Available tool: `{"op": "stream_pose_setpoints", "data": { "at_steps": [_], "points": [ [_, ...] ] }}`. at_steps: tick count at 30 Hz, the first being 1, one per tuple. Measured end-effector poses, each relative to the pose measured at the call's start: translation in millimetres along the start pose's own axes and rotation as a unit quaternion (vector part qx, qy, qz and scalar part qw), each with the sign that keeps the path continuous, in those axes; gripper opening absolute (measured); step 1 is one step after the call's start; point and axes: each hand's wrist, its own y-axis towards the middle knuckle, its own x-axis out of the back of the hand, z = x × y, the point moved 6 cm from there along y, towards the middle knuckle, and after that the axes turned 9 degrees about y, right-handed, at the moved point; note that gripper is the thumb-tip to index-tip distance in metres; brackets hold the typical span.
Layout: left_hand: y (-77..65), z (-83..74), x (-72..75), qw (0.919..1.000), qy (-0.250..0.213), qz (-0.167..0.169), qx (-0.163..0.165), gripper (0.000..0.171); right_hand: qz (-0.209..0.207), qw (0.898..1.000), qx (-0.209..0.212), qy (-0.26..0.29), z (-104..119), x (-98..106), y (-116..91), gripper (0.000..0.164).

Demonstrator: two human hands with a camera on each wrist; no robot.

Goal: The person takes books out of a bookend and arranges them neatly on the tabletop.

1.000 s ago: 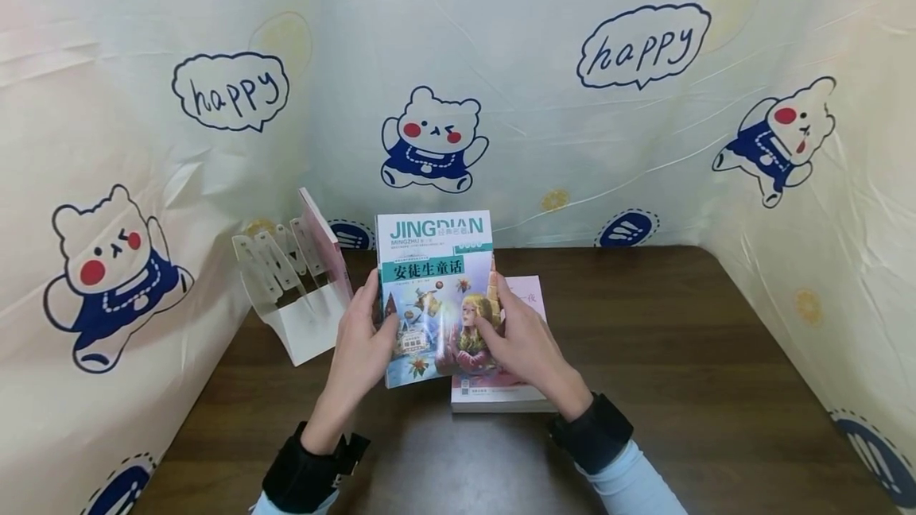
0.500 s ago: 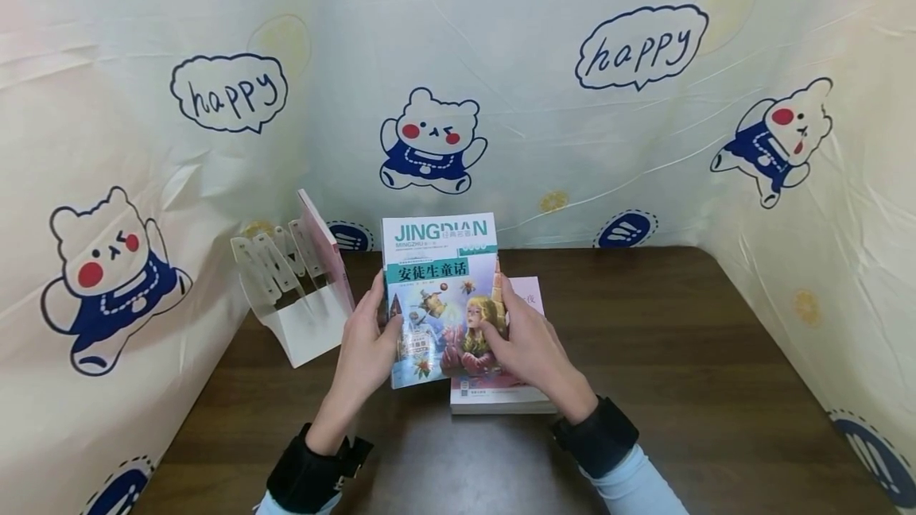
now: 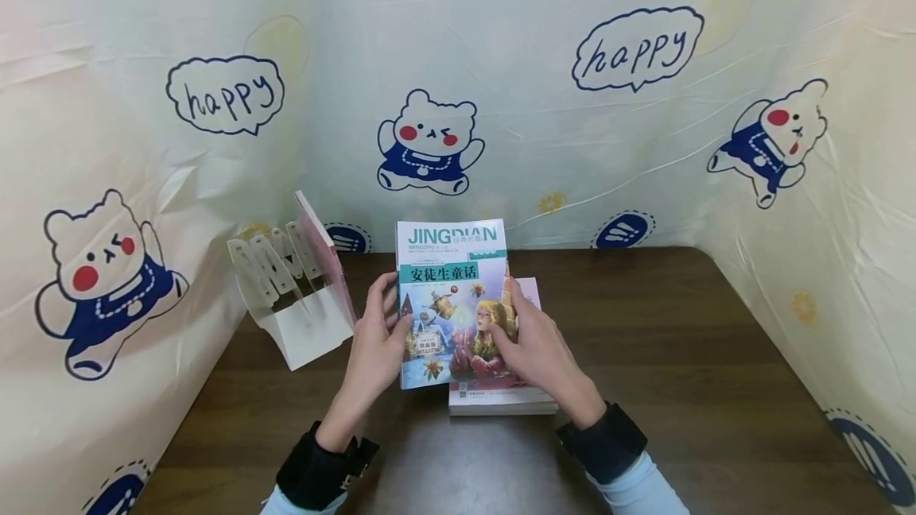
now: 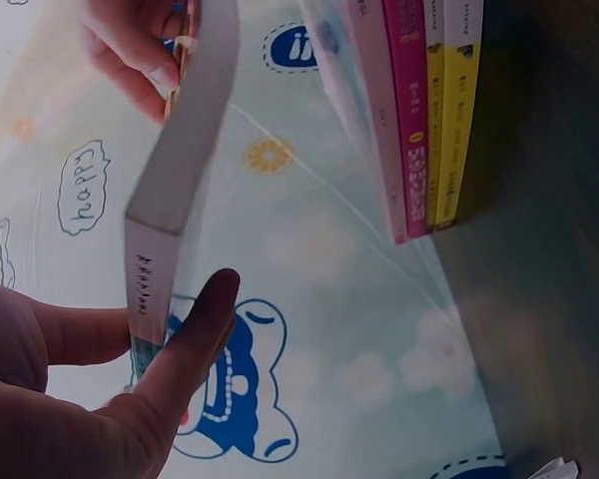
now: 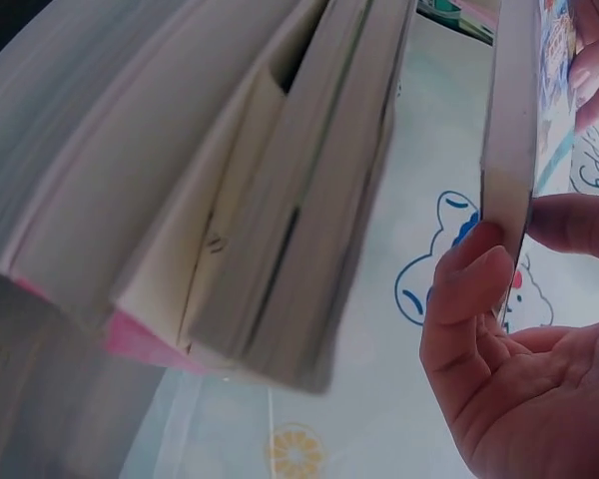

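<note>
Both hands hold up a paperback book (image 3: 454, 292) with a teal-and-white cover and a picture of a fair-haired child. My left hand (image 3: 375, 348) grips its left edge, thumb on the front cover. At the right edge, my right hand (image 3: 540, 348) holds it the same way, thumb over the picture. Behind and below it lies a stack of books (image 3: 501, 405) on the table, partly covered by the held book. The left wrist view shows pink and yellow spines on this stack (image 4: 419, 120); the right wrist view shows its page edges (image 5: 230, 200).
To the left stands a white slotted bookend (image 3: 315, 332) with a pink-covered book (image 3: 325, 249) upright against its far side. The dark wooden table (image 3: 665, 356) is enclosed by a pale curtain (image 3: 529, 46) printed with bears.
Both hands have carried the book a little to the right, further over the stack. The grip looks the same, and the bookend and stack have stayed in place.
</note>
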Motion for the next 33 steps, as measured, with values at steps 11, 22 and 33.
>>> {"op": "stream_pose_setpoints", "data": {
  "at_steps": [11, 22, 33],
  "points": [
    [2.4, 3.0, -13.7, 0.9996, 0.021, 0.013, -0.018, 0.055, -0.007, 1.0, -0.007, 0.018, -6, 6, -4, 0.081],
    [1.5, 6.8, -27.7, 0.999, 0.019, 0.039, -0.008, 0.057, -0.004, 0.999, -0.036, 0.025, -15, 13, -8, 0.08],
    [1.1, 9.8, -41.1, 0.9975, 0.036, 0.061, -0.006, 0.057, 0.006, 0.998, -0.055, 0.032, -24, 18, -13, 0.082]
  ]
}}
